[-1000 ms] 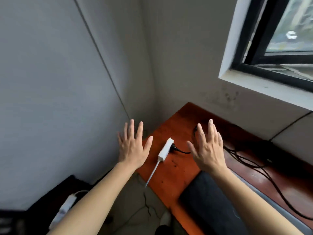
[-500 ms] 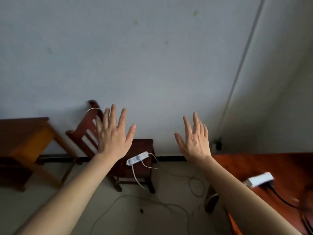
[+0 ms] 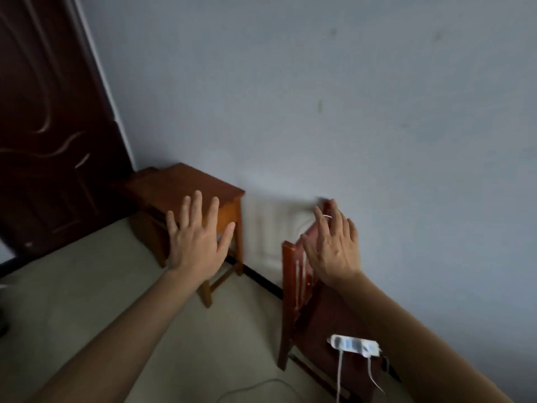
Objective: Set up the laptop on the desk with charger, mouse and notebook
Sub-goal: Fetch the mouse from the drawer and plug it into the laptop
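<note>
Both of my hands are raised in front of me with fingers spread and hold nothing. My left hand [image 3: 197, 237] hovers in front of a small wooden table [image 3: 180, 184]. My right hand [image 3: 334, 245] hovers in front of the back of a wooden chair [image 3: 293, 274]. No laptop, charger, mouse or notebook is in view, and the desk is out of frame.
A white power strip [image 3: 354, 346] with white cables lies on the chair seat. A dark wooden door [image 3: 43, 126] stands at the left. A pale wall [image 3: 319, 97] fills the background, with light floor [image 3: 101, 286] below and a cable on it.
The view has swung left, away from the orange desk and window, past the chair, toward the small table and door. Both hands stay raised and spread.
</note>
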The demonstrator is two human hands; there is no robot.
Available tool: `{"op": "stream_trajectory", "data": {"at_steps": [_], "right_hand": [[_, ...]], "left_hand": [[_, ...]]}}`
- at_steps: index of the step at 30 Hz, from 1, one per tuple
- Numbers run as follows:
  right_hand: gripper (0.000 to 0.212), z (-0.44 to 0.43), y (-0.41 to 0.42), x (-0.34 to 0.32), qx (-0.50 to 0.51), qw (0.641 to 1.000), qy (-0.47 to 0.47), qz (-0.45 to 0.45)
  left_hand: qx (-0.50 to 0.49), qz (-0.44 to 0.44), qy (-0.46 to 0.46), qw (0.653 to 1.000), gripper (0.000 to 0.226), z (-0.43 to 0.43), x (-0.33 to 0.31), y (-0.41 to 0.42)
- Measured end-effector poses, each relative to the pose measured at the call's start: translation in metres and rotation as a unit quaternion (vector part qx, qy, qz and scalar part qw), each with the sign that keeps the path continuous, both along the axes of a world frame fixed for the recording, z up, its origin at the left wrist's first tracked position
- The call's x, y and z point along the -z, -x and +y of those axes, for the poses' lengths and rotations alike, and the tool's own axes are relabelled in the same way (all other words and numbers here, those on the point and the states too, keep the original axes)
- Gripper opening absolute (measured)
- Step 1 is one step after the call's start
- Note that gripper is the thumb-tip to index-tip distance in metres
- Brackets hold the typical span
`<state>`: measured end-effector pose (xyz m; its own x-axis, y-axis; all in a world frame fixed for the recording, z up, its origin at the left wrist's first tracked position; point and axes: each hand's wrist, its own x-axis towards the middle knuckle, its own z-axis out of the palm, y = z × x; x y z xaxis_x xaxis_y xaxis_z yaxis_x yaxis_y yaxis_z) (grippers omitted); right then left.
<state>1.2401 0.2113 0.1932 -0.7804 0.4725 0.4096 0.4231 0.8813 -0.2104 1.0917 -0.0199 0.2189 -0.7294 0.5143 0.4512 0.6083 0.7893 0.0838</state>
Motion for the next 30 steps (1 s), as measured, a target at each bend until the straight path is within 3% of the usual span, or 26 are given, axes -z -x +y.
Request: {"op": "stream_trajectory", "data": {"at_steps": [8,14,22,30], "right_hand": [[0.069,-0.044,0.208,0.029,-0.129,0.99,0.001,-0.049],[0.066,-0.049,0.391,0.042,-0.205,0.977,0.019,-0.044],[0.065,-0.063,0.584,0.028,-0.28,0.958,0.044,-0.043],[0.066,-0.141,0.763,0.058,-0.358,0.928,0.014,-0.1]], "left_hand": [[-0.1,-0.012,0.04,0.994,0.071,-0.064,0.033,0.137],[-0.185,-0.011,0.059,0.981,0.07,-0.077,0.038,0.285],[-0.261,0.0,0.051,0.964,0.067,-0.104,0.023,0.431],[-0.308,-0.028,0.019,0.951,0.068,-0.176,0.064,0.583]]}}
